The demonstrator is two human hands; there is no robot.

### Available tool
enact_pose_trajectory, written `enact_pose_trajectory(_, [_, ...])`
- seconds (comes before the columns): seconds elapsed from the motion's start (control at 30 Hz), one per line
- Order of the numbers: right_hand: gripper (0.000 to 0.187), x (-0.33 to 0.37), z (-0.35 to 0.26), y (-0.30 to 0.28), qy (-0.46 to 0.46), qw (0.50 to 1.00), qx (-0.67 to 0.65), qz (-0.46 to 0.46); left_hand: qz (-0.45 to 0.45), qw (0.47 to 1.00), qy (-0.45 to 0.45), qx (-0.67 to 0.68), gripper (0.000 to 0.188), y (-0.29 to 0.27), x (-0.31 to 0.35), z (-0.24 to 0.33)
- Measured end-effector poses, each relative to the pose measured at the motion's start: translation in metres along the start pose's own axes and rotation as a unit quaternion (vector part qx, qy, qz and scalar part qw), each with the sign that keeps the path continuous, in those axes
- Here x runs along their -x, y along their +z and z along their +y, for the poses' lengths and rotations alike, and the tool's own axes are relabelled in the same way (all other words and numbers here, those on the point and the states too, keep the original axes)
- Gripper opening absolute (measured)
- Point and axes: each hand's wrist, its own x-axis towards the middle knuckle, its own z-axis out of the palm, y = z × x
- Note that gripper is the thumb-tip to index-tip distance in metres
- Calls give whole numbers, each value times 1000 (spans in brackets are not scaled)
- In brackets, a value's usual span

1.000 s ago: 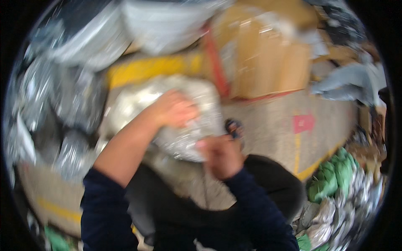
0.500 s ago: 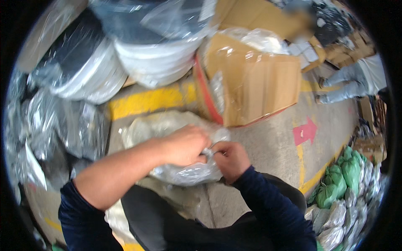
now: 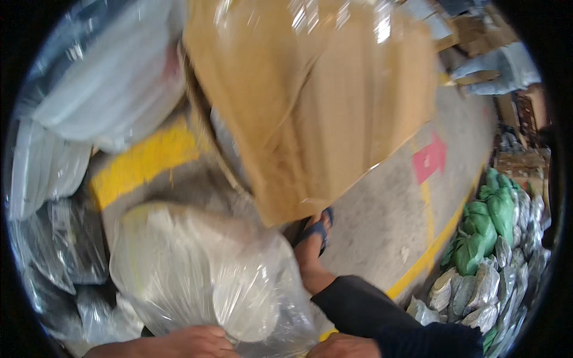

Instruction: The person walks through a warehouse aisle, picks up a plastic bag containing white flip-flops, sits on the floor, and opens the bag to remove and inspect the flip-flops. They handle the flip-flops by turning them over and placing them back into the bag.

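Hands, both: lower in view and farther apart than earlier. Left hand (image 3: 194, 343): fingers curled on the near edge of the clear plastic bag (image 3: 173, 262). Right hand (image 3: 343, 346): at the bag's near right corner, partly cut off; grip cannot be told. Bag: directly ahead of the hands, left nearer its middle; long axis unclear. Sandalled foot (image 3: 307, 247): just right of bag. Cardboard box (image 3: 340, 131): beyond bag. Green sacks (image 3: 477, 238): well right of bag.

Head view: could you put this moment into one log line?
left hand: gripping clear plastic bag | right hand: at bag's near right edge | beyond bag: cardboard box
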Motion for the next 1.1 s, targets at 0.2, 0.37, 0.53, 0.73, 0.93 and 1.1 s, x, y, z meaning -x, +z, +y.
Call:
enact_pose_trajectory(0.2, [2, -5, 15, -28, 57, 995, -76, 15, 57, 996, 19, -61, 22, -10, -12, -32])
enact_pose_trajectory(0.37, [20, -39, -31, -40, 114, 889, 438, 74, 219, 968, 29, -116, 32, -41, -55, -35])
enact_pose_trajectory(0.53, [12, -64, -41, -33, 179, 956, 15, 232, 41, 991, -125, 31, 22, -79, -71, -8])
enact_pose_trajectory(0.73, [23, -40, -28, -46, 179, 981, 41, 64, -112, 979, -169, 12, 30, -64, -66, -6])
enact_pose_trajectory(0.93, [12, -17, 4, -46, 45, 996, 25, 67, -69, 987, -100, 107, 39, -32, -53, -24])
enact_pose_trajectory(1.1, [12, -4, 27, -53, 21, 995, -51, 78, -132, 962, -157, 179, 42, -36, -52, -34])
